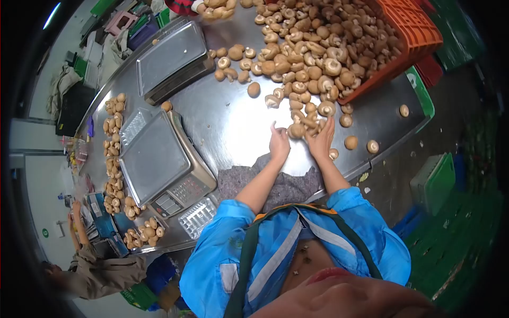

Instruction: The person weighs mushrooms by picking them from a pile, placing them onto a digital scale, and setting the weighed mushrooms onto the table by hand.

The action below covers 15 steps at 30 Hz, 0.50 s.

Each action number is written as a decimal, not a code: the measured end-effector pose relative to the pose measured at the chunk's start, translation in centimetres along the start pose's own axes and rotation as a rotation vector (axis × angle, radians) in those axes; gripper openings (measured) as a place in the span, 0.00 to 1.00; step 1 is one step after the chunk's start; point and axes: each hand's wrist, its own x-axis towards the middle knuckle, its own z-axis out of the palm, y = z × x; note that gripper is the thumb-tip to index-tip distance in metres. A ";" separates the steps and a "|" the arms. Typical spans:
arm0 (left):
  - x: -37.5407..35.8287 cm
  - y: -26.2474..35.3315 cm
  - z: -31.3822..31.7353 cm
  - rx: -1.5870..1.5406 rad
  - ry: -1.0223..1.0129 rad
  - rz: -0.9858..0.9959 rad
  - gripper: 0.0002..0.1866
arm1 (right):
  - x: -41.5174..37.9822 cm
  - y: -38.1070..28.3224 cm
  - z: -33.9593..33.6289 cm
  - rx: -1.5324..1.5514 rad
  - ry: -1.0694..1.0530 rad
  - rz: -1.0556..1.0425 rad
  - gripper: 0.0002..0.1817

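Observation:
On the steel table, my left hand (279,144) is beside a brown-capped shiitake mushroom (296,131), with its fingers apart and nothing visible in it. My right hand (321,143) lies against the near end of the mushroom pile, fingers stretched out along several shiitake mushrooms (312,124). Some of its fingers are partly hidden by the mushrooms. The main heap of mushrooms (331,50) spills from a tipped orange crate (411,40) toward both hands. Under my forearms a grey cloth (246,183) rests at the table edge.
To the left stand a weighing scale (156,159) and a second scale (172,55). Clear plastic trays (198,217) lie beside the nearer one. Rows of mushrooms (113,164) line the left edge. A co-worker (101,270) stands lower left. A green-and-white crate (433,183) is at right.

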 end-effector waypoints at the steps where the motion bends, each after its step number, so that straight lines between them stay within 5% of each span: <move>1: 1.8 0.8 0.9 -0.126 0.040 -0.031 0.23 | 2.0 -0.1 0.8 0.125 0.042 0.037 0.53; 3: 5.3 2.5 2.7 -0.265 0.097 -0.049 0.24 | 5.7 0.2 2.0 0.233 0.207 0.165 0.51; 5: 7.8 4.1 4.5 -0.731 0.070 -0.190 0.26 | 7.3 1.4 2.1 0.272 0.177 0.117 0.47; 7: 10.1 2.3 7.0 -0.799 0.059 -0.148 0.24 | 7.6 2.7 2.6 0.297 0.136 0.084 0.44; 10: 10.7 1.5 7.8 -1.372 -0.601 -0.636 0.27 | 7.7 1.6 1.9 0.704 -0.104 0.086 0.42; 13: 9.5 2.1 6.1 -1.568 -0.701 -0.633 0.32 | 7.2 -2.1 0.6 0.110 -0.139 -0.228 0.41; 15: 8.2 2.6 4.1 -1.581 -0.731 -0.610 0.34 | 7.1 -4.3 -1.0 0.152 -0.120 -0.221 0.39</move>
